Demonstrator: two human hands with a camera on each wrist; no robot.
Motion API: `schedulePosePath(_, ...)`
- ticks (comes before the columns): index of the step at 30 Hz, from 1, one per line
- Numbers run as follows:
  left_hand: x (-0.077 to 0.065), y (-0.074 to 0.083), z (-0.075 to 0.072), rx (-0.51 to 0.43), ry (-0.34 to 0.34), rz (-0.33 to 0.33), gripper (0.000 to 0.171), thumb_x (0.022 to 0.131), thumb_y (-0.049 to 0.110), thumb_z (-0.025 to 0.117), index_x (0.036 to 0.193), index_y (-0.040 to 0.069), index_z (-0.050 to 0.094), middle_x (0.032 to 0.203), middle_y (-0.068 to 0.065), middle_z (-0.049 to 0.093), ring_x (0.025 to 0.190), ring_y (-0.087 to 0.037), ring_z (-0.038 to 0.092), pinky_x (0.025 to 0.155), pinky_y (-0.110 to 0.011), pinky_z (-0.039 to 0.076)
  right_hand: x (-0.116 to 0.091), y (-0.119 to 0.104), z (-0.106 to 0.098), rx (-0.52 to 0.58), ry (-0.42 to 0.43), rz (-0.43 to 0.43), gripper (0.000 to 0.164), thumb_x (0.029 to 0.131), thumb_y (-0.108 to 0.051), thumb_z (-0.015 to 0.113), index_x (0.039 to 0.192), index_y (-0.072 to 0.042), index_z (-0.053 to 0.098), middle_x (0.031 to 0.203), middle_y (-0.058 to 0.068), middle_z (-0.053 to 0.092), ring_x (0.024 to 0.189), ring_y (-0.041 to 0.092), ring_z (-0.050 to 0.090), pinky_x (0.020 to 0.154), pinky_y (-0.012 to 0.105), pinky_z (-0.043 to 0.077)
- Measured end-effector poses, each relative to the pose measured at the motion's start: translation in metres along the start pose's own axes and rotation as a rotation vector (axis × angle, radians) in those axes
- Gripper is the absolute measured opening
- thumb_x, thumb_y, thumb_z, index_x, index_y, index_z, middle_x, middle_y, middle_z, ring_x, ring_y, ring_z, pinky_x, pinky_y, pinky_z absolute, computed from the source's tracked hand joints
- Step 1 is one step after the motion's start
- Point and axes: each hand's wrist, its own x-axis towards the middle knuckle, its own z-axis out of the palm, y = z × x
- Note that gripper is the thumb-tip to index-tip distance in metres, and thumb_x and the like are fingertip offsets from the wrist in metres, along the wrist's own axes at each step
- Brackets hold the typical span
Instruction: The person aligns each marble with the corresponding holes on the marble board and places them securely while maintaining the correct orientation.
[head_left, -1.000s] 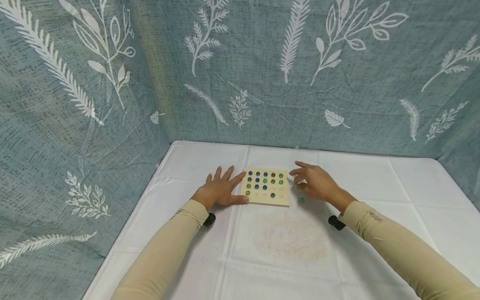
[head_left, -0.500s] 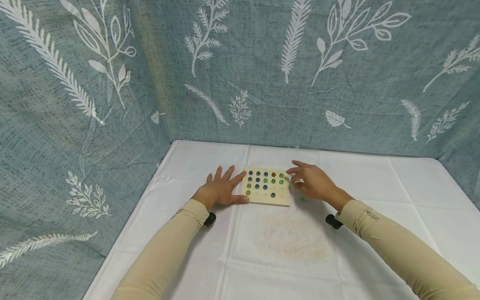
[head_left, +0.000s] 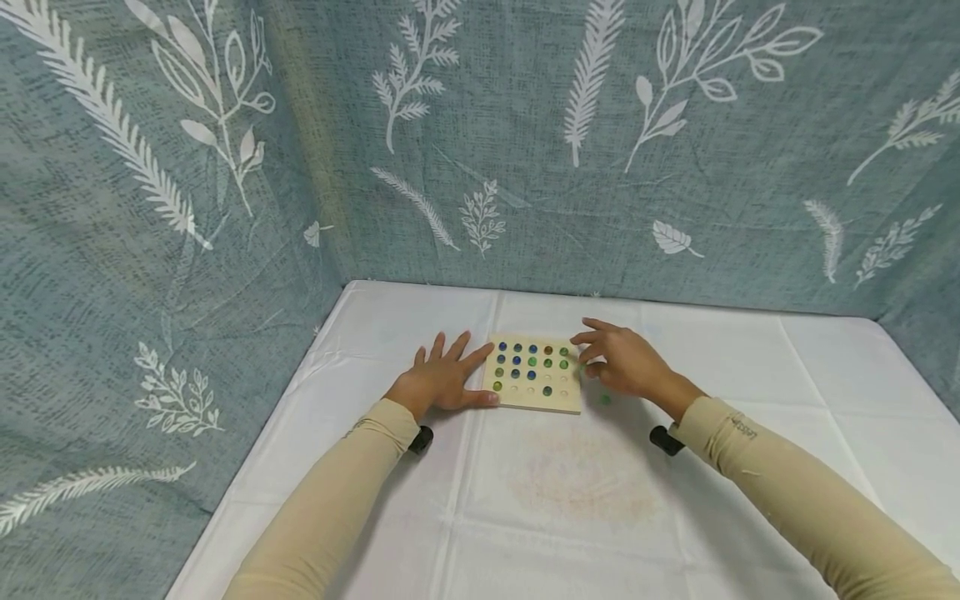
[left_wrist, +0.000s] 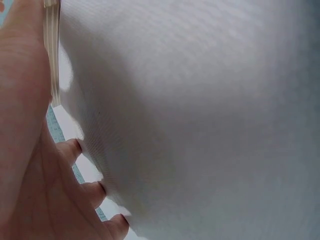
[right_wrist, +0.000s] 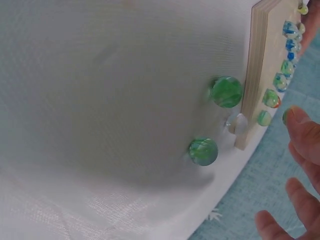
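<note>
A pale wooden board [head_left: 540,402] lies on the white-covered table, with blue, green, yellowish and reddish glass marbles seated in rows of round hollows. Some hollows in the two nearer rows hold no marble. My left hand [head_left: 438,382] is spread flat at the board's left side, thumb and index fingertip on its edge. Over the board's right edge, my right hand [head_left: 626,362] pinches a small green marble [right_wrist: 285,117] between thumb and finger, mostly hidden by the fingertips. Its other fingers are held apart from the board.
Beside the board's right edge, a green marble [right_wrist: 227,91], a clear marble [right_wrist: 236,123] and another green marble [right_wrist: 203,151] lie loose on the tablecloth [head_left: 450,533]. A patterned blue-grey curtain [head_left: 525,225] hangs behind and to the left of the table.
My right hand has moved a little left, from beside the board to over its right edge, then slowed. The left hand and the board have stayed in place.
</note>
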Motion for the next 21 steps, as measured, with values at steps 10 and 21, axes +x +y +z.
schedulePosePath(10, 0.0011, -0.0008, 0.0019, 0.001, 0.001, 0.003, 0.094, 0.096, 0.075, 0.051, 0.169, 0.036, 0.006, 0.178, -0.011, -0.004, 0.162, -0.049, -0.007, 0.128, -0.069, 0.008, 0.0025, -0.0043, 0.0016, 0.045, -0.011, -0.001, 0.016, 0.090, 0.000, 0.077, 0.104, -0.004, 0.083, 0.138, 0.015, 0.070, 0.150, 0.041, 0.045, 0.105, 0.053, 0.055)
schedulePosePath(21, 0.0018, 0.0004, 0.0006, -0.008, 0.006, 0.000, 0.094, 0.096, 0.074, 0.053, 0.169, 0.036, 0.007, 0.178, -0.011, -0.004, 0.162, -0.049, -0.007, 0.128, -0.070, 0.008, 0.0087, -0.0070, 0.0054, 0.043, -0.003, -0.027, 0.017, 0.089, 0.002, 0.076, 0.103, -0.005, 0.083, 0.136, 0.015, 0.071, 0.149, 0.043, 0.046, 0.106, 0.052, 0.054)
